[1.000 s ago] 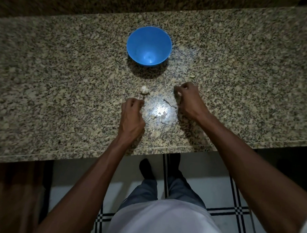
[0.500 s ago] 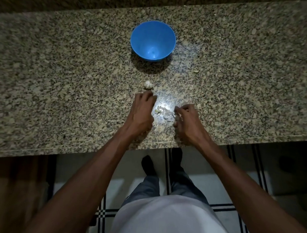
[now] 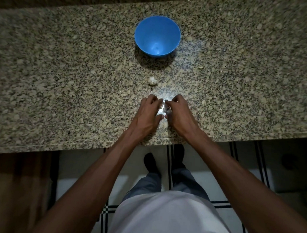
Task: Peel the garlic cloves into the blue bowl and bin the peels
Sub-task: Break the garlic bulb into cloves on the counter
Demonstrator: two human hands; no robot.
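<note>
Peels (image 3: 165, 109) between both cupped hands

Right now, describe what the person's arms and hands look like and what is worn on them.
Both forearms are bare up to the frame's edge: no sleeves, watch, bracelet or gloves show. The left hand and right hand show no rings that I can make out in the dim light. Below them the person wears a white top, grey trousers and dark shoes.

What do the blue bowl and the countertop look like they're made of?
Blue bowl: probably plastic, going by its even saturated colour, thin rim and soft sheen inside. Countertop: seemingly polished granite or a similar stone, speckled tan, grey and black, with a bright glare spot near the hands.
</note>
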